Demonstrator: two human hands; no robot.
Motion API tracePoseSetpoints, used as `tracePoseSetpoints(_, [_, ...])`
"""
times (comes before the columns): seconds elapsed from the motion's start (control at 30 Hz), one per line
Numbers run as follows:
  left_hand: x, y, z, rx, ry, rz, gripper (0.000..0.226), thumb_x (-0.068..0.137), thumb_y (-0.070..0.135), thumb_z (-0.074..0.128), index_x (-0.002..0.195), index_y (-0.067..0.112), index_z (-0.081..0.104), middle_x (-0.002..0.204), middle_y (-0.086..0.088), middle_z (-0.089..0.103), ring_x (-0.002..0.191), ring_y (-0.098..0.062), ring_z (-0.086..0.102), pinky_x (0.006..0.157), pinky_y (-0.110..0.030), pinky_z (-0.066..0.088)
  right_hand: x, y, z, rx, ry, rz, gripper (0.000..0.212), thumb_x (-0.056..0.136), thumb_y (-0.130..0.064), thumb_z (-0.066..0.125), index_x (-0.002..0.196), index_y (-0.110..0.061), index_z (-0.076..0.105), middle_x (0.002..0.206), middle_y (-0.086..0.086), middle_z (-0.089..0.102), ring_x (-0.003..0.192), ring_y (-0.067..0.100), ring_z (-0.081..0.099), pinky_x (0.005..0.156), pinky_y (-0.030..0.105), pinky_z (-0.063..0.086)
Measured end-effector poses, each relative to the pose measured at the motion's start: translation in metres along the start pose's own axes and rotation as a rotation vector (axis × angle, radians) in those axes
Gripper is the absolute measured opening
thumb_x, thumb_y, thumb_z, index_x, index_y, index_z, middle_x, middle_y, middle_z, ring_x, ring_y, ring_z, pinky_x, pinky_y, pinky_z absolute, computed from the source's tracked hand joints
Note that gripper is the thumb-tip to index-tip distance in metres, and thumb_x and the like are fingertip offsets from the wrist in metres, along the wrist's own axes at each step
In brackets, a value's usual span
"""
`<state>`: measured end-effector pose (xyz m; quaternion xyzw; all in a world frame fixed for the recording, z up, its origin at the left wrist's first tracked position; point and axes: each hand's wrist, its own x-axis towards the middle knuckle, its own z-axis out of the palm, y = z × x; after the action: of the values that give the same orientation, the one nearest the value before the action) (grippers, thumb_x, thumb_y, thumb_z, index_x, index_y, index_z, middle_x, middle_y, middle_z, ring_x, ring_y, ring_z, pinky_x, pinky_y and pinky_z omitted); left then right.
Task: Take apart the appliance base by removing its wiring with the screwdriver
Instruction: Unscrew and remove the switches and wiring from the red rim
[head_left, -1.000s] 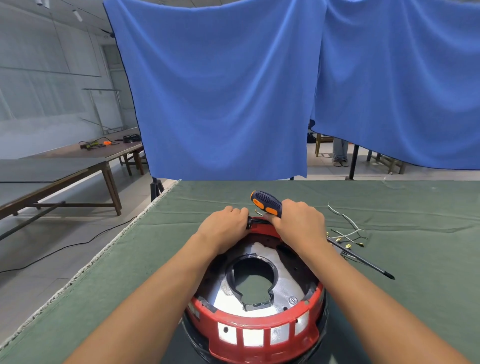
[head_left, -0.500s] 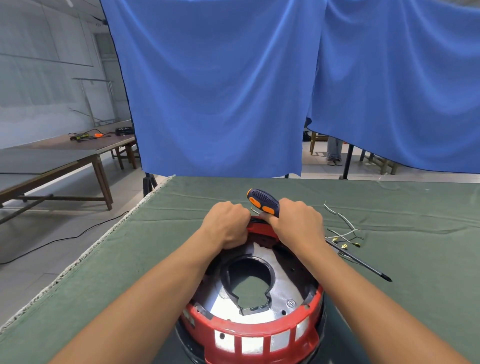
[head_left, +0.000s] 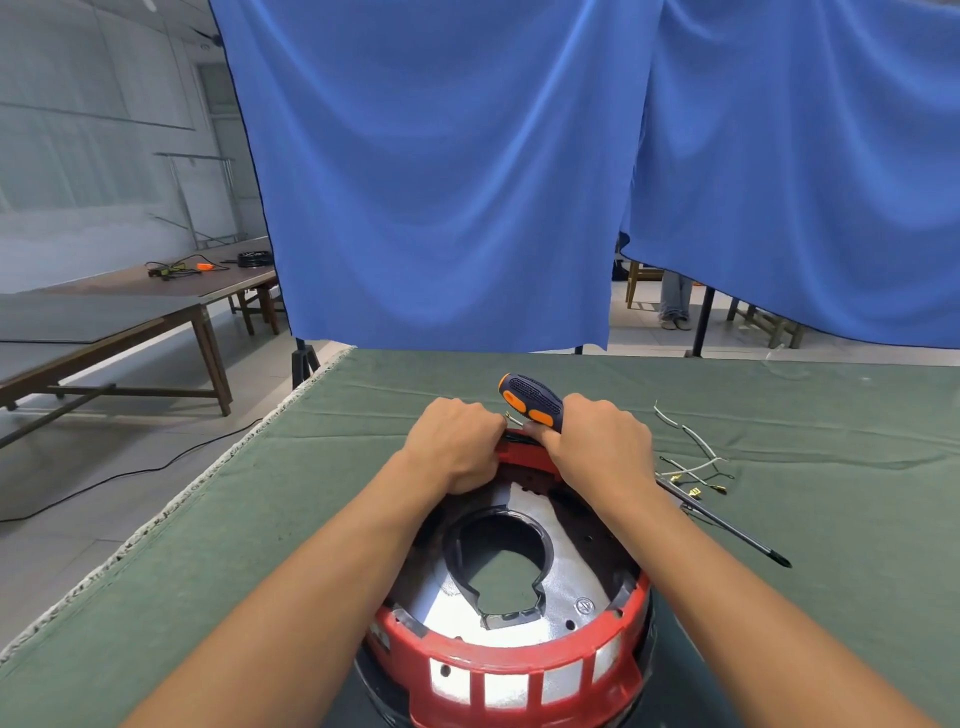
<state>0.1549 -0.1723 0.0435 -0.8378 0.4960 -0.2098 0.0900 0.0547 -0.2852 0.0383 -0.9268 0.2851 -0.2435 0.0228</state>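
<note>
The round red plastic appliance base (head_left: 511, 670) w/ its shiny metal inner plate sits on the green cloth-covered worktop (head_left: 249, 525), right in front of me, near edge closest to my body. Both my hands are at its far rim. My left hand (head_left: 457, 447) is curled tight at the rim, fingers tucked under; looks like it pinches a thin wire end there, but I can't tell for sure what it grips. My right hand (head_left: 602, 447) is wrapped round the dark blue & orange-handled screwdriver (head_left: 532, 402): handle sticks up & left out of my fist, the black shaft runs down to the right over the cloth, tip pointing away from the base. Right thumb presses down at the rim just beside the left hand.

Loose white & dark wires w/ small brass terminals (head_left: 693, 467) lie on the cloth to the right of the base, near the shaft. Blue fabric backdrop (head_left: 441, 182) hangs behind the worktop. Wooden tables (head_left: 156, 306) stand off to the left.
</note>
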Motion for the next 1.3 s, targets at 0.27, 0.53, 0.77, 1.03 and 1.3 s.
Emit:
tracePoseSetpoints(0.27, [-0.001, 0.001, -0.006, 0.021, 0.056, -0.034, 0.020, 0.087, 0.014, 0.043, 0.097, 0.015, 0.059, 0.104, -0.003, 0.061, 0.099, -0.027, 0.051, 0.063, -0.032, 0.027, 0.001, 0.000, 0.000, -0.005, -0.008, 0.003, 0.046, 0.089, -0.061, 0.049, 0.097, -0.016, 0.056, 0.093, 0.006, 0.068, 0.083, 0.030, 0.062, 0.059, 0.031, 0.034])
tracePoseSetpoints(0.53, [-0.021, -0.003, -0.017, -0.407, 0.177, -0.211, 0.009, 0.084, 0.014, 0.045, 0.086, 0.017, 0.036, 0.098, -0.005, 0.050, 0.096, -0.026, 0.042, 0.073, -0.033, 0.031, -0.001, 0.000, -0.002, 0.030, -0.002, -0.001, 0.041, 0.089, -0.061, 0.049, 0.085, -0.020, 0.044, 0.092, 0.006, 0.068, 0.084, 0.031, 0.063, 0.059, 0.031, 0.035])
tracePoseSetpoints(0.77, [-0.050, 0.027, -0.039, -0.845, 0.119, -0.205, 0.018, 0.093, 0.025, 0.048, 0.096, 0.015, 0.033, 0.079, -0.006, 0.053, 0.076, -0.035, 0.048, 0.066, -0.041, 0.039, -0.005, 0.000, -0.022, 0.379, 0.104, 0.155, 0.033, 0.084, -0.045, 0.058, 0.067, -0.020, 0.044, 0.071, 0.001, 0.061, 0.077, 0.031, 0.058, 0.058, 0.032, 0.032])
tracePoseSetpoints(1.03, [-0.054, 0.060, -0.054, -0.857, 0.142, -0.158, 0.020, 0.093, 0.020, 0.052, 0.094, 0.015, 0.032, 0.081, -0.007, 0.059, 0.079, -0.035, 0.057, 0.066, -0.045, 0.046, -0.046, 0.015, -0.082, 0.893, -0.372, 0.085, 0.042, 0.083, -0.046, 0.067, 0.078, -0.004, 0.065, 0.057, -0.002, 0.068, 0.040, 0.009, 0.042, 0.040, 0.019, 0.031])
tracePoseSetpoints(1.3, [-0.063, 0.064, -0.042, -0.845, 0.008, -0.158, 0.034, 0.090, 0.020, 0.054, 0.119, 0.021, 0.038, 0.082, 0.005, 0.050, 0.085, -0.025, 0.056, 0.067, -0.036, 0.040, -0.054, 0.045, -0.089, 0.974, -0.423, 0.174, 0.020, 0.081, -0.022, 0.072, 0.067, -0.008, 0.070, 0.046, 0.000, 0.056, 0.033, 0.008, 0.027, 0.040, 0.016, 0.019])
